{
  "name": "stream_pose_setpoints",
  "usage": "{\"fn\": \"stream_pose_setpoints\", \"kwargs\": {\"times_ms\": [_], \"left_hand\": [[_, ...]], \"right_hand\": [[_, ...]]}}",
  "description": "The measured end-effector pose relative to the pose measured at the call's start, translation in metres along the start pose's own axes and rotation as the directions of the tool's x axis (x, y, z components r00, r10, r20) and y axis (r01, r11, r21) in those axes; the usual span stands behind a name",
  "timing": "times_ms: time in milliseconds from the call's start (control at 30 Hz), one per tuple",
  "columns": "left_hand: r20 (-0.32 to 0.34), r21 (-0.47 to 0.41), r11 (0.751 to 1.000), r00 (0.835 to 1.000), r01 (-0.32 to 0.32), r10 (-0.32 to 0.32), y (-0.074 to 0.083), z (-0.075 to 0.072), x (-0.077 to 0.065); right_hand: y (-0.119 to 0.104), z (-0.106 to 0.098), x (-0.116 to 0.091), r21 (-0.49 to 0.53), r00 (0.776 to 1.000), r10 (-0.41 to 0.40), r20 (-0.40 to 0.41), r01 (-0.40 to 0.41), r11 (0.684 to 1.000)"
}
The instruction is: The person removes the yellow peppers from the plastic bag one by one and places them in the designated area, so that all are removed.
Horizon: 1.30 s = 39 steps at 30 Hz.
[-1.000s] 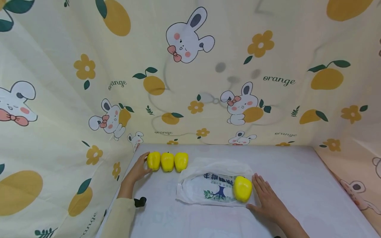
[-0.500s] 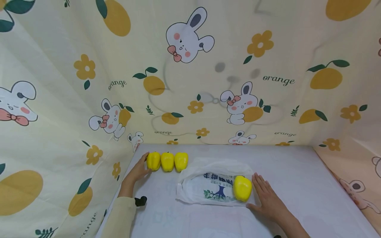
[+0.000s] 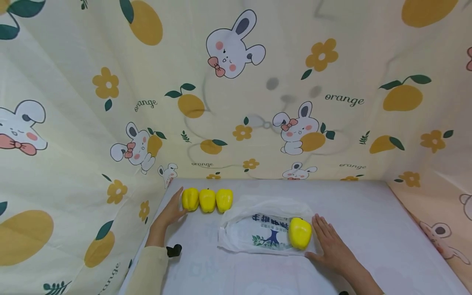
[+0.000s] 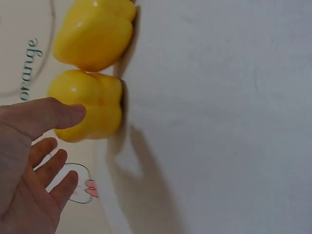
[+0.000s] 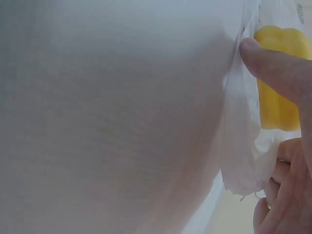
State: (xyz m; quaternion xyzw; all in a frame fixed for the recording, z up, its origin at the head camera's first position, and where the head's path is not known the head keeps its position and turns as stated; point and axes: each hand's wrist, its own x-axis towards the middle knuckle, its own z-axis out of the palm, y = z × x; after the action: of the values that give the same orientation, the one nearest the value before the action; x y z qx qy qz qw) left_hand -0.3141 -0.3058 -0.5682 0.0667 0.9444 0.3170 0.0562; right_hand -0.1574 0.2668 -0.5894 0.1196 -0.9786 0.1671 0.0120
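Observation:
Three yellow bell peppers stand in a row at the back left, the leftmost pepper [image 3: 190, 199] beside my left hand [image 3: 171, 209]. In the left wrist view the thumb [image 4: 73, 115] overlaps that pepper, while the other fingers are spread below it; contact is unclear. A white plastic bag [image 3: 236, 235] with dark print and a tree picture lies flat at the middle. Another yellow bell pepper [image 3: 300, 233] sits at the bag's right end. My right hand [image 3: 333, 250] lies at that end with straight fingers. In the right wrist view its thumb [image 5: 273, 66] touches the bag's edge.
The middle pepper [image 3: 207, 200] and the right pepper [image 3: 224, 200] of the row stand close together, just behind the bag's left corner. A white tabletop [image 3: 206, 274] lies under everything. Printed curtains [image 3: 254, 61] rise behind it and along both sides.
My left hand's fingers have loosened slightly from the leftmost pepper. The right hand, the bag and the peppers stay where they were.

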Motion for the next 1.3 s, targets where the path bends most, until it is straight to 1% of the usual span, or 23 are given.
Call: {"fn": "stream_pose_setpoints", "kwargs": {"times_ms": [133, 233, 333, 467, 533, 667, 767, 833, 900, 1000, 1167, 1300], "left_hand": [[-0.024, 0.042, 0.998, 0.998, -0.054, 0.055, 0.008, -0.004, -0.004], [-0.036, 0.069, 0.994, 0.996, -0.082, 0.085, 0.019, -0.006, -0.007], [-0.040, 0.073, 0.993, 0.994, -0.096, 0.099, 0.032, -0.007, -0.010], [-0.044, 0.043, 0.994, 0.993, -0.104, 0.106, 0.051, -0.007, -0.018], [-0.044, 0.032, 0.994, 0.994, -0.101, 0.102, 0.060, -0.006, -0.022], [-0.044, 0.015, 0.992, 0.991, -0.123, 0.124, 0.077, 0.001, -0.029], [-0.037, -0.020, 0.989, 0.989, -0.147, 0.146, 0.089, 0.006, -0.033], [-0.032, -0.039, 0.988, 0.989, -0.149, 0.147, 0.097, 0.009, -0.034], [-0.028, -0.054, 0.984, 0.985, -0.169, 0.168, 0.105, 0.012, -0.036], [-0.027, -0.054, 0.979, 0.980, -0.198, 0.197, 0.116, 0.015, -0.039], [-0.005, -0.051, 0.972, 0.973, -0.230, 0.230, 0.130, 0.021, -0.043], [0.025, -0.037, 0.963, 0.964, -0.266, 0.267, 0.137, 0.026, -0.043]], "right_hand": [[0.001, 0.000, 0.000, 0.005, 1.000, 0.003, 0.002, -0.003, 1.000], [0.001, 0.000, 0.000, 0.013, 1.000, 0.005, 0.005, -0.005, 1.000], [0.001, 0.000, 0.001, 0.022, 1.000, 0.012, 0.015, -0.013, 1.000], [0.001, 0.000, 0.001, 0.030, 1.000, 0.011, 0.017, -0.011, 0.999], [0.001, 0.000, 0.002, 0.029, 1.000, 0.010, 0.017, -0.010, 1.000], [0.001, 0.000, 0.002, 0.024, 0.999, 0.019, 0.026, -0.019, 1.000], [0.001, 0.001, 0.002, 0.024, 1.000, 0.018, 0.025, -0.019, 1.000], [0.002, 0.002, 0.002, 0.022, 1.000, 0.015, 0.022, -0.016, 1.000], [0.002, 0.002, 0.003, 0.025, 1.000, 0.015, 0.023, -0.015, 1.000], [0.002, 0.002, 0.003, 0.024, 1.000, 0.010, 0.019, -0.011, 1.000], [0.002, 0.004, 0.005, 0.017, 1.000, 0.008, 0.016, -0.008, 1.000], [0.003, 0.005, 0.006, 0.022, 1.000, 0.013, 0.023, -0.013, 1.000]]}}
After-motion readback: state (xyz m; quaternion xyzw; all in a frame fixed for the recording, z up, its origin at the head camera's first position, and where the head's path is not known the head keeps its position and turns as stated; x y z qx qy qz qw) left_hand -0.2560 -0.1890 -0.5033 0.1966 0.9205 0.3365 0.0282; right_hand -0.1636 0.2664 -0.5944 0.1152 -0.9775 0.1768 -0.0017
